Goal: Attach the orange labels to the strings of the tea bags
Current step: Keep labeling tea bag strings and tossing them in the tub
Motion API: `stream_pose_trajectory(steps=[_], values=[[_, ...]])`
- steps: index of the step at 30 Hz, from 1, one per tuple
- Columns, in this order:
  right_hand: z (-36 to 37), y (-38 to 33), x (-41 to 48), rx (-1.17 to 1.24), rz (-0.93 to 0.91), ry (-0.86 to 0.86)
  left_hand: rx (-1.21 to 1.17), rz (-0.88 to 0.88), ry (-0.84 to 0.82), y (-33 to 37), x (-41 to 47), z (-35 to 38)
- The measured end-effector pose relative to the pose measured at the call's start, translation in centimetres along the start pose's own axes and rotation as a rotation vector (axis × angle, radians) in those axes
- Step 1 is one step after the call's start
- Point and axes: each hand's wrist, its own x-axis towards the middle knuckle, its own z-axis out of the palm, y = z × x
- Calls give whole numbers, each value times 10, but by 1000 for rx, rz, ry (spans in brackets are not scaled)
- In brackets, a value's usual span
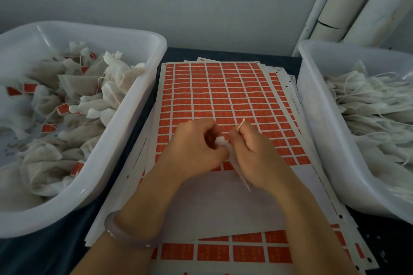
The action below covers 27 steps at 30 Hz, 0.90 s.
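Note:
A sheet of orange labels (223, 94) lies in the middle of the table on a stack of more sheets. Both hands meet over its near part. My right hand (257, 152) pinches the white string (241, 124) of a tea bag (240, 172), and the string's loop sticks up above the fingers. The flat white bag hangs down under that hand. My left hand (192, 149) has its fingers curled on the bunched top of the same bag (220, 140). Whether a label is on the string is hidden by the fingers.
A white tub (125, 140) at the left holds filled tea bags with orange labels (63, 108) on their strings. A white tub (317, 131) at the right holds bags with bare strings. White pipes (348, 2) stand at the back right. A bangle (125, 234) circles the left wrist.

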Motion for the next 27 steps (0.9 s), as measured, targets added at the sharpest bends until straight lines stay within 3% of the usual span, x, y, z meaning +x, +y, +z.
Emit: stream_pose_trajectory(steps=[2,5,13,18,23,27], values=[[-1,1,0,-6,12,4,-68,-27,-39,-2,2,0],[-4,0,0,-9,40,30,-354,-85,-149,-1,3,0],[-6,-5,0,95,-45,85,-616,-88,-89,2,4,0],[0,-7,-1,31,-133,161,-638,-260,-24,1,5,6],[4,-6,-1,-40,-134,286,-569,-163,-49,1,6,5],[6,-9,-1,36,-101,346,-463,-66,-23,2,6,6]])
